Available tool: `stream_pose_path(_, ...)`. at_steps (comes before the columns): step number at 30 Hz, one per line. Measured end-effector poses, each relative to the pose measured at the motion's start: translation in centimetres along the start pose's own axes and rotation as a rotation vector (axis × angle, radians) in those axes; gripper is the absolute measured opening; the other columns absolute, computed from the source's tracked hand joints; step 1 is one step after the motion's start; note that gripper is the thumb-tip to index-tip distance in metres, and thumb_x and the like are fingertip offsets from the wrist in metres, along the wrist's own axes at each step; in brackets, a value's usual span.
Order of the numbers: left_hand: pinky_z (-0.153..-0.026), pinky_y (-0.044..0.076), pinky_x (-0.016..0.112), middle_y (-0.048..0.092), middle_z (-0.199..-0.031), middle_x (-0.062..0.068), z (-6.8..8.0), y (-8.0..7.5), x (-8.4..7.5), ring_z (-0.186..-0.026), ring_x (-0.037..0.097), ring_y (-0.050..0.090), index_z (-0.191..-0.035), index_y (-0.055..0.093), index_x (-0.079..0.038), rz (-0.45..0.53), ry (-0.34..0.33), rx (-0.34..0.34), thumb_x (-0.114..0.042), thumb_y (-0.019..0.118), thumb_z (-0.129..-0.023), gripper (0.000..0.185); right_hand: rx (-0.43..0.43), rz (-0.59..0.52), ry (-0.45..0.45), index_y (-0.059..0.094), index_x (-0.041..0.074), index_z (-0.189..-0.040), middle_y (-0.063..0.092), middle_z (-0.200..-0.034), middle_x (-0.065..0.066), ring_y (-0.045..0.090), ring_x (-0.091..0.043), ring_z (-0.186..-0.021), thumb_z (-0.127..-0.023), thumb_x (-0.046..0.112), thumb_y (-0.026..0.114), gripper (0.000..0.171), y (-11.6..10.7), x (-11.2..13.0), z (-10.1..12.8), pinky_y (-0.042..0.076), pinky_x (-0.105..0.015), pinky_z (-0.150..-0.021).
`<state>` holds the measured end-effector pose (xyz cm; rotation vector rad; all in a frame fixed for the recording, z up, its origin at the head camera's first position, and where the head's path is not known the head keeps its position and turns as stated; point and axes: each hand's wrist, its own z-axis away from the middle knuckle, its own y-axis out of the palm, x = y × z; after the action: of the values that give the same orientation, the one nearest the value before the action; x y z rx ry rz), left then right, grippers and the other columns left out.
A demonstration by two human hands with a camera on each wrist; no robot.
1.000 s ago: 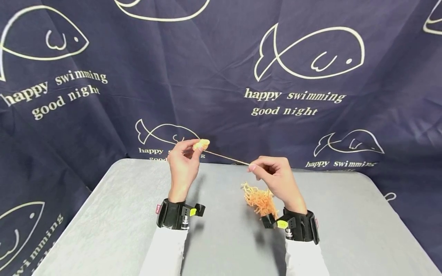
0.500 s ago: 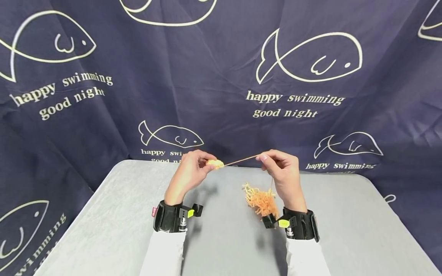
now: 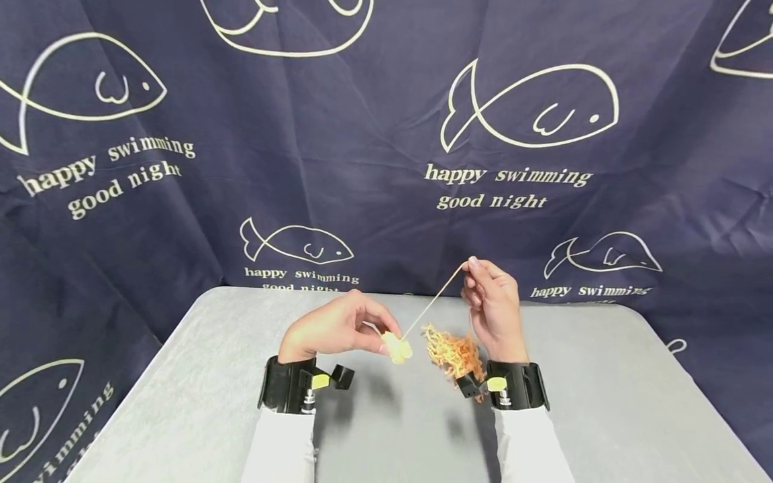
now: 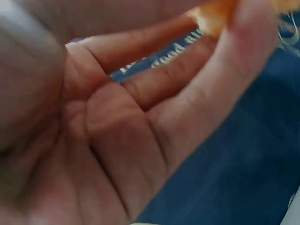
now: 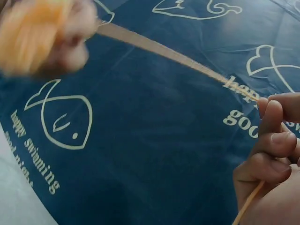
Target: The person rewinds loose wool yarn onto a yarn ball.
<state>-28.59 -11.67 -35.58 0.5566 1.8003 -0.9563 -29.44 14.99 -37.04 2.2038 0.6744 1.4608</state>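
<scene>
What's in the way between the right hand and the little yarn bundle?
Nothing visible blocks it. Only the strand runs from the right hand to the yarn bundle pinched in the left hand. The loose yarn lies on the table.

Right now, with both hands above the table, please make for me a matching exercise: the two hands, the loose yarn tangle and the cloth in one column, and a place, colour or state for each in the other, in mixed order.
Things:
1. Left hand
2. Right hand
3. Yarn tangle
4. Cloth

Descriptions:
A. Dark blue, with pale fish outlines
B. Pinches the upper end of a slanting strand
C. Lies on the grey table
D. Holds a small yarn bundle

Right pairs: 1-D, 2-B, 3-C, 4-A
</scene>
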Motion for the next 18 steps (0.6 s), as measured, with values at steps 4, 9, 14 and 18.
stream_pose_path(4, -0.082, 0.061, 0.034, 0.071, -0.104, 0.017, 0.2, 0.1, -0.1, -0.089, 0.018, 0.069, -0.107, 0.068, 0.013, 0.145, 0.099, 0.047, 0.010, 0.075, -0.084, 0.024, -0.053, 0.115, -0.003, 0.073, 0.007, -0.084, 0.058, -0.066, 0.001, 0.037, -0.004, -0.045, -0.100, 0.007, 0.064, 0.018, 0.1, -0.6, -0.1, 0.018, -0.017, -0.043)
stream_pose_path(9, -0.085, 0.061, 0.033, 0.069, -0.108, 0.009, 0.2, 0.5, 0.2, -0.095, 0.016, 0.067, -0.107, 0.066, 0.015, 0.287, 0.249, 0.041, 0.015, 0.073, -0.082, 0.026, -0.100, 0.331, -0.023, 0.072, 0.004, -0.085, 0.057, -0.064, 0.001, 0.039, -0.006, -0.049, -0.098, 0.007, 0.066, 0.015, 0.0, -1.5, 0.2, 0.025, -0.016, -0.044)
stream_pose_path(14, -0.086, 0.059, 0.030, 0.070, -0.111, 0.006, -0.3, 1.1, 0.2, -0.100, 0.017, 0.067, -0.110, 0.073, -0.004, 0.382, 0.408, -0.117, 0.013, 0.073, -0.083, 0.031, -0.039, 0.618, -0.009, 0.070, -0.005, -0.089, 0.056, -0.065, -0.001, 0.042, -0.009, -0.053, -0.097, 0.012, 0.069, 0.019, -0.2, -2.1, 0.6, 0.031, -0.018, -0.047)
stream_pose_path(18, -0.084, 0.059, 0.028, 0.071, -0.109, 0.005, -1.0, 1.3, 0.0, -0.097, 0.015, 0.069, -0.111, 0.075, -0.008, 0.418, 0.444, -0.292, 0.010, 0.070, -0.086, 0.031, 0.084, 0.805, 0.004, 0.072, 0.001, -0.085, 0.055, -0.066, -0.005, 0.043, -0.012, -0.053, -0.097, 0.017, 0.070, 0.021, -0.3, -2.1, 0.7, 0.033, -0.022, -0.048)
